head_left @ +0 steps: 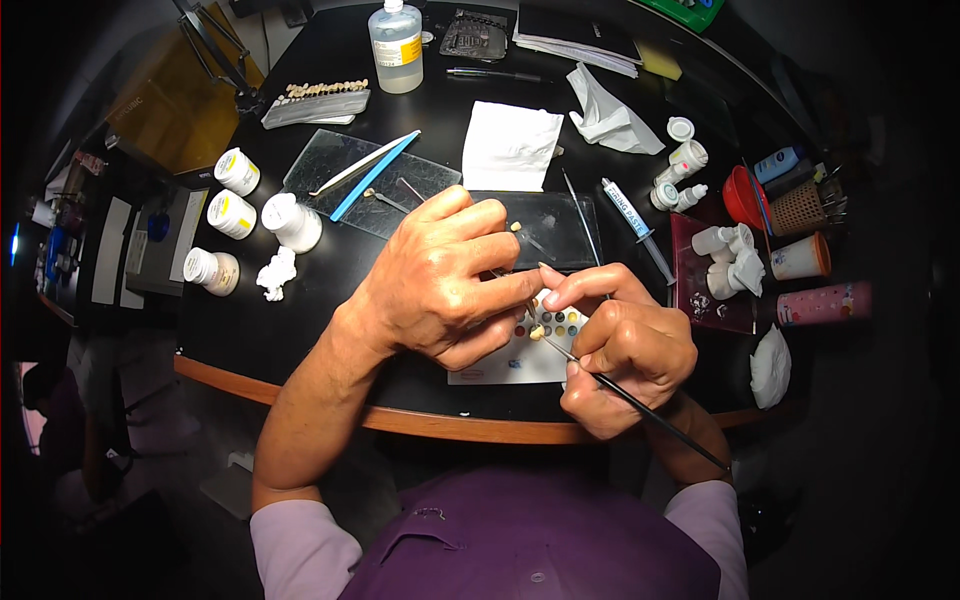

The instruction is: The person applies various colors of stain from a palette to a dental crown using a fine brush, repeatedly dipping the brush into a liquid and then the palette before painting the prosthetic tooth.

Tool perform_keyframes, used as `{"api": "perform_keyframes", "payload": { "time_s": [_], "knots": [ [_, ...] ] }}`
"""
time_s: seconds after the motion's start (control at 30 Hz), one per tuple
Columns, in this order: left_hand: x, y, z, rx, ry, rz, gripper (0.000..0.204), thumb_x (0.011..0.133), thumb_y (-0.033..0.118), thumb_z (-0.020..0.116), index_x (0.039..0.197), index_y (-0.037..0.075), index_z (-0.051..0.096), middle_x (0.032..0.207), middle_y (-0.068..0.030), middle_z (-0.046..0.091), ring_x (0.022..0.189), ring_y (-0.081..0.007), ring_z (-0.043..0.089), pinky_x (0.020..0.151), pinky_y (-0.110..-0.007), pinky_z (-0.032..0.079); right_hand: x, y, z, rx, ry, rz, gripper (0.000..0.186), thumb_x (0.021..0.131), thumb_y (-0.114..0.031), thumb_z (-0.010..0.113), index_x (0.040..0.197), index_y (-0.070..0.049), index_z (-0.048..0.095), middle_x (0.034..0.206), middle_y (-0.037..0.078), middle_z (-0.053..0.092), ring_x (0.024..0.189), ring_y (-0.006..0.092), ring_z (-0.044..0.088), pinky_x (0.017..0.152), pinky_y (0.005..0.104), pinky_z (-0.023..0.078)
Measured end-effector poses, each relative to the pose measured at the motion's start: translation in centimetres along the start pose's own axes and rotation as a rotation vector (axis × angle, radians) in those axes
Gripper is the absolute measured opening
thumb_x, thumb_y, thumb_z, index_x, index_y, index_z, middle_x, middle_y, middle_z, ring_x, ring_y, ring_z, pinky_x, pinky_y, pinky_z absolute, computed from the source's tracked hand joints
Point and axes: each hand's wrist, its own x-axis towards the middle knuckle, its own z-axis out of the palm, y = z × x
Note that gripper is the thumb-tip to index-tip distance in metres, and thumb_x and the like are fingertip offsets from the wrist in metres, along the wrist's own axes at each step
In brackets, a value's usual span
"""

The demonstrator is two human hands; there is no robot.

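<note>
My left hand (448, 285) is closed round a thin metal holder (530, 312) with a small cream tooth-like piece (537, 331) at its end. My right hand (630, 350) grips a slender black-handled brush (645, 408) in a pinch, its tip against that piece. Below both hands lies a white card (505, 373) with rows of coloured dots, partly hidden. Just beyond them, a dark glass slab (570, 235) holds another small pale piece (516, 226), with a thin metal instrument (583, 220) lying across it.
White jars (290, 225) stand left; a syringe (640, 230), small bottles (685, 160), a red bowl (742, 195) and pink tray (705, 300) are right. A folded tissue (510, 145) and large bottle (395, 55) sit farther back. A person (65, 430) shows at the far left.
</note>
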Motion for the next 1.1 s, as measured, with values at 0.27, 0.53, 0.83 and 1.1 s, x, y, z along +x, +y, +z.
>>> {"api": "perform_keyframes", "payload": {
  "time_s": [0.27, 0.53, 0.83, 1.1],
  "knots": [
    [-0.07, -0.04, 0.07, -0.011, -0.01, -0.005, 0.035, 0.065, 0.029, 0.076, 0.096, 0.012, 0.08, 0.077, -0.0002, 0.051, 0.075, -0.022, 0.05, 0.069, -0.039, 0.038, -0.09, 0.05, -0.11, 0.009, 0.001, 0.006, 0.028, 0.062, 0.012, 0.068, 0.07, -0.006, 0.048, 0.067, 0.004, 0.056, 0.1, 0.0341, 0.077, 0.103, 0.0547, 0.064],
    [-0.08, 0.0, 0.14, -0.011, 0.008, 0.0, 0.039, 0.062, 0.026, 0.076, 0.098, 0.012, 0.081, 0.075, 0.0004, 0.051, 0.072, -0.0216, 0.048, 0.068, -0.039, 0.035, -0.06, -0.02, 0.04, -0.004, 0.011, 0.002, 0.028, 0.062, 0.012, 0.067, 0.07, -0.007, 0.048, 0.067, 0.004, 0.056, 0.1, 0.0352, 0.077, 0.103, 0.0545, 0.063],
    [-0.05, 0.04, 0.07, -0.005, -0.005, -0.004, 0.036, 0.065, 0.028, 0.077, 0.097, 0.012, 0.081, 0.077, 0.0004, 0.052, 0.075, -0.0215, 0.05, 0.068, -0.039, 0.038, -0.11, -0.01, -0.13, 0.025, 0.003, 0.016, 0.028, 0.062, 0.012, 0.068, 0.07, -0.007, 0.048, 0.068, 0.004, 0.056, 0.101, 0.0352, 0.076, 0.102, 0.0538, 0.063],
    [-0.01, -0.04, 0.11, 0.009, -0.017, -0.003, 0.038, 0.064, 0.029, 0.076, 0.098, 0.011, 0.081, 0.077, 0.0006, 0.052, 0.075, -0.0215, 0.05, 0.068, -0.039, 0.038, 0.01, -0.07, -0.27, 0.005, -0.018, 0.002, 0.027, 0.065, 0.011, 0.072, 0.072, -0.006, 0.053, 0.071, 0.004, 0.061, 0.102, 0.0334, 0.075, 0.101, 0.0512, 0.063]
  ]
}}
